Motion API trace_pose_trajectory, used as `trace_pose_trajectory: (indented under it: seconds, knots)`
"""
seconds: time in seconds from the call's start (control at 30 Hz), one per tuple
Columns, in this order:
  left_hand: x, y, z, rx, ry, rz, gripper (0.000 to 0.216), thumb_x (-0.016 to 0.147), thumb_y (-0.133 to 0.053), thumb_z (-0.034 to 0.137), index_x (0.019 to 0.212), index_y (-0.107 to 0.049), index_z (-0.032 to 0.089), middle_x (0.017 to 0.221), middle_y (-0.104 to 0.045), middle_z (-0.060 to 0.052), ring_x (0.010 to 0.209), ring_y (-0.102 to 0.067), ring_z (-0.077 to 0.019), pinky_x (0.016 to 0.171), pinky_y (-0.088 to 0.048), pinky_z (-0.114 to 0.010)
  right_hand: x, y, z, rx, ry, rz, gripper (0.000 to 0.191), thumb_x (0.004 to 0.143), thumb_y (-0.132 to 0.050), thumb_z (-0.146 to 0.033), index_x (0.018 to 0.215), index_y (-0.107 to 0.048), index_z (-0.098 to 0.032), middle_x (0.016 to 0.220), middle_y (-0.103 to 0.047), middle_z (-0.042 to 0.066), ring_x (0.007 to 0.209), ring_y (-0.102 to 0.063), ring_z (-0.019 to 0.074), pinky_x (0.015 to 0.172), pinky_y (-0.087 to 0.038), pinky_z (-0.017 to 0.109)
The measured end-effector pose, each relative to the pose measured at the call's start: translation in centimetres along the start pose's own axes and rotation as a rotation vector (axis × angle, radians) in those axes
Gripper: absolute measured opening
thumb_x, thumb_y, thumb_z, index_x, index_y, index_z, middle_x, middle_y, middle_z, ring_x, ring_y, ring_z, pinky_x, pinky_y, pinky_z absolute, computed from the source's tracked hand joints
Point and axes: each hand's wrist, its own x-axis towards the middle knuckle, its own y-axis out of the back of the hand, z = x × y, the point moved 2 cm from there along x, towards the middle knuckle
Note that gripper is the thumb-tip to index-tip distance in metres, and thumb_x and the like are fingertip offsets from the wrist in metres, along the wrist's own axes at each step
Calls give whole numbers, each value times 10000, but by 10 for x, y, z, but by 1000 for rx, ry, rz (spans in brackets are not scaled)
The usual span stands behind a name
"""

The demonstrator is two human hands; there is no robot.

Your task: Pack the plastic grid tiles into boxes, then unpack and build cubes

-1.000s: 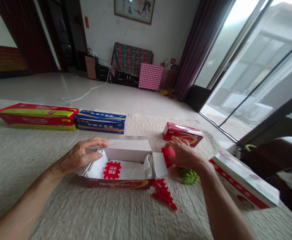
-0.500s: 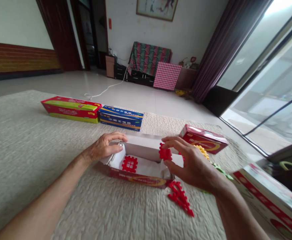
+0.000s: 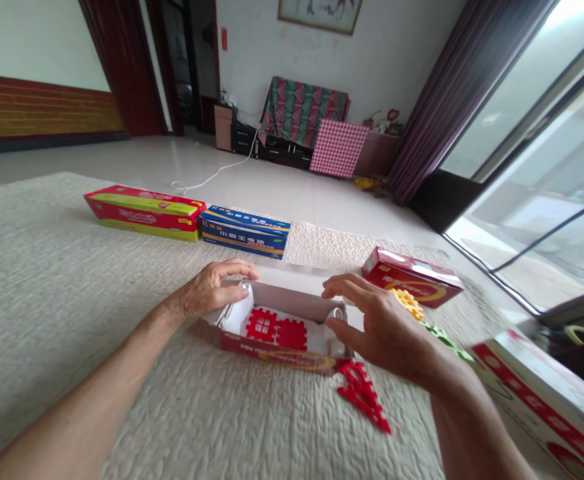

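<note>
A red open cardboard box [image 3: 277,360] with a white inside sits on the mat in front of me. In it, on white lining, lie a red window-pattern toy tile [image 3: 262,325] and a solid red toy tile [image 3: 292,335], side by side. My left hand [image 3: 217,288] grips the box's left end, thumb over the rolled white lining and fingers at the far wall. Over the right end is my right hand [image 3: 367,317], open, thumb and fingers apart with nothing between them. Red triangular toy pieces [image 3: 365,400] lie on the mat, just right of the box.
Beyond the box stand a red-and-green box [image 3: 147,213] and a blue box [image 3: 245,232]. A closed red box [image 3: 412,277], a yellow toy piece [image 3: 408,304] and green toy pieces [image 3: 445,341] lie at the right. A large white-and-red box [image 3: 547,400] stands at the lower right.
The solid red tile has left my right hand and now lies in the box beside the window-pattern tile. My left hand has kept its place on the box.
</note>
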Motion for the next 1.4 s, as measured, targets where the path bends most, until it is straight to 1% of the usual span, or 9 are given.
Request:
trace_pose_trajectory:
  seconds: [0.13,0.27,0.4,0.53,0.63,0.83,1.07,1.23,1.4]
  knots:
    - [0,0,-1,10,20,0,268,741,-635,268,989,-713,200,1159,-676,-66,1146,-598,-243,1040,-439,-375,0,2,1,-8,3,9,182,830,-589,-181,997,-646,-228,985,-697,10,866,-650,161,779,-485,314]
    - [0,0,-1,4,43,-10,280,743,-637,283,1001,-717,212,1168,-674,-63,1165,-588,-251,1061,-428,-384,2,4,4,10,23,-12,167,859,-541,-172,952,-669,-227,922,-715,2,815,-662,142,725,-484,281]
    - [-1,0,-4,9,91,-12,307,746,-649,340,1024,-719,229,1208,-667,-65,1198,-567,-280,1092,-400,-419,-11,26,43,-136,-88,123,265,806,-549,-158,1034,-665,-223,1041,-713,38,958,-663,193,838,-495,335]
    - [0,2,-12,18,82,-23,316,745,-672,404,1019,-724,256,1213,-670,-54,1197,-572,-292,1089,-408,-406,-32,42,85,-232,-211,24,439,760,-563,-176,1195,-612,-208,1184,-675,80,1098,-626,240,956,-473,400]
    - [1,2,-16,42,58,-38,308,750,-673,421,1018,-726,278,1214,-670,-38,1191,-580,-282,1074,-429,-381,-36,35,98,-258,-270,-46,520,733,-587,-186,1253,-584,-200,1243,-644,105,1131,-606,258,984,-457,426]
    - [0,3,-19,59,62,-38,310,758,-664,401,1038,-715,278,1235,-659,-44,1209,-569,-280,1094,-407,-403,-20,9,90,-300,-309,-163,555,682,-648,-151,1233,-601,-203,1269,-617,129,1213,-523,301,1018,-390,465]
    - [0,3,-17,42,53,-33,297,750,-673,387,1020,-717,269,1217,-664,-45,1201,-572,-283,1086,-415,-401,-17,8,83,-360,-344,-244,406,736,-612,-137,1135,-640,-205,1110,-672,121,1142,-542,305,982,-366,506]
    - [0,3,-13,20,68,-36,301,748,-682,375,1024,-715,260,1218,-664,-49,1205,-568,-285,1092,-406,-395,-23,14,92,-349,-302,-139,477,720,-630,-175,1197,-619,-192,1214,-641,141,1210,-521,324,998,-379,498]
    - [-2,2,-9,-23,93,-43,308,766,-657,331,1057,-705,241,1243,-646,-63,1224,-554,-275,1090,-405,-397,-20,26,72,-207,-208,20,385,783,-618,-275,1164,-625,-223,1017,-706,73,888,-665,234,765,-500,368]
